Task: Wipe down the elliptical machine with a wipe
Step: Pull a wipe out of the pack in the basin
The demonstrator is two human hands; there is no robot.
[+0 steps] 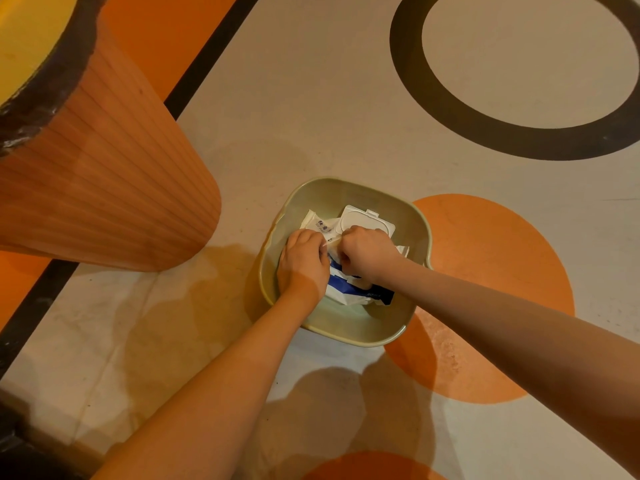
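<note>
A pale green basin (420, 237) stands on the floor. Inside it lies a white and blue pack of wet wipes (349, 292) with its white flip lid (367, 221) at the far end. My left hand (303, 259) lies over the pack's left side, its fingers curled at the pack's opening. My right hand (367, 254) is closed in a fist over the middle of the pack. Between the two hands a thin white strip of wipe (333, 240) shows, pinched by both. No elliptical machine is in view.
A ribbed orange pedestal with a yellow top (104, 161) rises at the left, close to the basin. The floor is beige with orange circles (491, 271), a black ring (519, 140) and a black stripe (207, 53).
</note>
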